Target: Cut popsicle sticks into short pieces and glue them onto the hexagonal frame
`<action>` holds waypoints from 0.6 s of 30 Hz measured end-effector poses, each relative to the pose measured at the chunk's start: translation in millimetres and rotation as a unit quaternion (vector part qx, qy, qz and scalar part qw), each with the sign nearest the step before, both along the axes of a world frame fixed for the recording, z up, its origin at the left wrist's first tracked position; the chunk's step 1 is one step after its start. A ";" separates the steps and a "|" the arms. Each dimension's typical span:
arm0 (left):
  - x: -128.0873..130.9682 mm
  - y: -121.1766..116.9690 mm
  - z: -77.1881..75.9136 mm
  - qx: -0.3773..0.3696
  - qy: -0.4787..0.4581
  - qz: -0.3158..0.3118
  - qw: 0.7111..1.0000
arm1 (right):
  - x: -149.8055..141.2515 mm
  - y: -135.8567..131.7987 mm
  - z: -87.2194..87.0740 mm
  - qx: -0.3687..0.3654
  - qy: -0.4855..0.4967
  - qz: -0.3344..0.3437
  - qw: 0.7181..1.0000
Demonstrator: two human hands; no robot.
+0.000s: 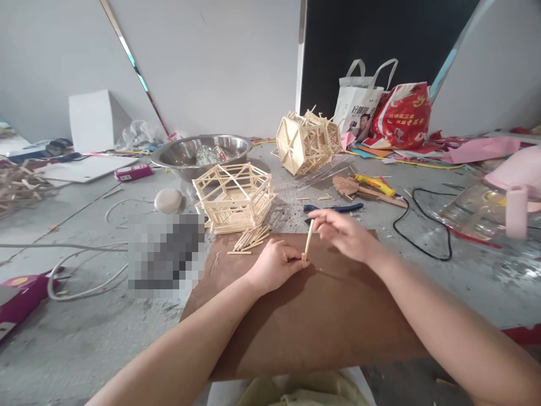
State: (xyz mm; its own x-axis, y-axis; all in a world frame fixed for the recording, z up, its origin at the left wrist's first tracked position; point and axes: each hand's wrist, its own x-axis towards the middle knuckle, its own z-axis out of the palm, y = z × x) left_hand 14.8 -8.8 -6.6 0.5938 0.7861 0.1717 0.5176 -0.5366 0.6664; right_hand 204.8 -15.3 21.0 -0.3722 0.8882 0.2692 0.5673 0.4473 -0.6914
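Note:
My left hand (275, 263) rests on a brown board (321, 316), its fingers pinched round the lower end of a short wooden stick (309, 239). The stick stands nearly upright on the board. My right hand (344, 233) pinches the stick's upper end from the right. A small pile of loose sticks (252, 238) lies on the board's far left corner. Just beyond that pile sits a hexagonal stick frame (234, 196). A second stick model (307, 141) lies tipped on its side farther back.
A steel bowl (203, 152) stands behind the frame. Blue-handled pliers (333, 208), a yellow glue gun (374, 184) with a black cord (422, 225), bags (384, 110), coloured paper and a clear jar (477, 211) lie right. White cables and a blurred patch (165, 254) lie left.

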 end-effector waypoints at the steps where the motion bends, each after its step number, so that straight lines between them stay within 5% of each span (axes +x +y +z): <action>1: 0.1 0.0 0.5 0.005 0.009 -0.009 1.000 | 10.5 4.9 2.1 0.002 -0.037 -0.044 0.998; 3: 0.2 0.7 1.3 0.018 0.029 -0.034 0.999 | 31.2 16.6 1.5 0.008 -0.171 -0.122 0.978; 7: -0.1 2.3 0.6 0.023 0.027 -0.046 0.998 | 61.3 40.9 -16.2 -0.086 -0.387 -0.123 0.910; 12: -2.7 4.9 -3.3 -0.065 -0.054 0.039 0.996 | 72.3 60.9 -27.5 -0.093 -0.434 -0.092 0.891; 18: -5.5 6.3 7.1 -0.150 -0.092 0.085 0.981 | 66.3 54.6 2.2 -0.010 -0.453 -0.116 0.884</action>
